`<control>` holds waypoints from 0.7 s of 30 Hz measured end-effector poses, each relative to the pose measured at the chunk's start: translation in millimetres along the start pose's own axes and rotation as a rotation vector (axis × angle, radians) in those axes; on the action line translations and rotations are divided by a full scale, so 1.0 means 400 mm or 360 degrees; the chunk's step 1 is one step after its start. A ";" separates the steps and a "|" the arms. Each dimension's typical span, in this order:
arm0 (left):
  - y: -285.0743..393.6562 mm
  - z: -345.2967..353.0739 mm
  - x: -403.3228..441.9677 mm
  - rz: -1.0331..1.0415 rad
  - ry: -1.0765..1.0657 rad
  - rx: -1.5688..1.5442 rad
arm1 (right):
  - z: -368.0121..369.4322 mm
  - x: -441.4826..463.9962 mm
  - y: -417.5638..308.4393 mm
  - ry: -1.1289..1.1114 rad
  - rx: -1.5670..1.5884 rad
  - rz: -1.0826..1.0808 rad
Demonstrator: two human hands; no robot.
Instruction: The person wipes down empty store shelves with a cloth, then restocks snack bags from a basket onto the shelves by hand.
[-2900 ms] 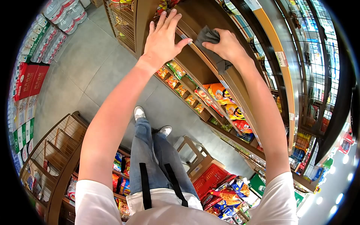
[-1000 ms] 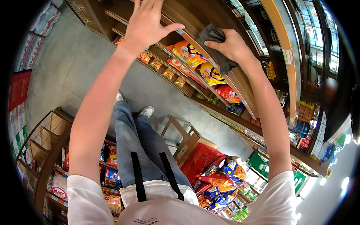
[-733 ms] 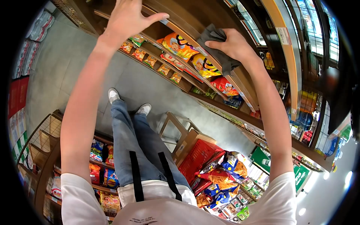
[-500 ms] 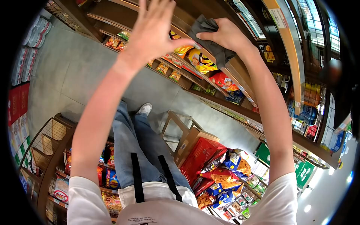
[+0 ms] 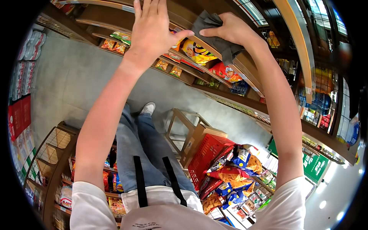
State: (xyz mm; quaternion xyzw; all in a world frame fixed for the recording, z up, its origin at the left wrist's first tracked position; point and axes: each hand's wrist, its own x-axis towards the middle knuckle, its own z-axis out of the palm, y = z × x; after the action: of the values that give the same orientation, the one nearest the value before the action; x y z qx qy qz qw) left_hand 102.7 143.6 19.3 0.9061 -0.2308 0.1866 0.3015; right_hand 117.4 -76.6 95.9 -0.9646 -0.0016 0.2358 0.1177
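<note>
My right hand [image 5: 234, 30] grips a crumpled dark grey cloth [image 5: 208, 23], thumb over it and the other fingers partly hidden. The cloth lies on a brown shelf board [image 5: 251, 73] and hangs over its front edge. My left hand [image 5: 151, 32] is held out with fingers stretched and thumb spread, holding nothing, by the same shelf's edge; whether it touches the board I cannot tell. Below the board sit a yellow snack bag [image 5: 198, 52] and a red snack bag [image 5: 226, 72].
Behind me stand a step stool [image 5: 178, 122], a cardboard box [image 5: 199, 142] and a red basket [image 5: 207, 155] with several snack bags [image 5: 230, 172]. Another stocked rack [image 5: 50, 168] is at lower left. Packs of bottles [image 5: 28, 76] stand at far left. A price rail [image 5: 297, 42] rises at right.
The view has shifted slightly. The cloth under my right hand has slid a little to the right along the shelf. My left hand stays spread at about the same place by the edge.
</note>
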 end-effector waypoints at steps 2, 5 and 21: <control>0.006 -0.002 0.004 -0.0018 -0.0021 0.0007 | 0.011 -0.024 0.042 -0.0022 0.0037 0.0097; 0.006 -0.002 0.003 -0.0021 -0.0034 0.0030 | 0.018 -0.073 0.081 0.0012 0.0035 0.0180; -0.016 0.026 0.008 0.0048 -0.0079 0.0239 | 0.027 -0.245 0.239 0.0138 0.0014 0.0355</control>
State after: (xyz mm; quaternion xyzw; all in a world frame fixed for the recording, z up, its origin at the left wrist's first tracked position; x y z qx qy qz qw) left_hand 110.8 140.5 10.3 0.9269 -0.2373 0.1853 0.2241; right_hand 20.3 -172.6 109.4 -0.9676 0.1118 0.2055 0.0949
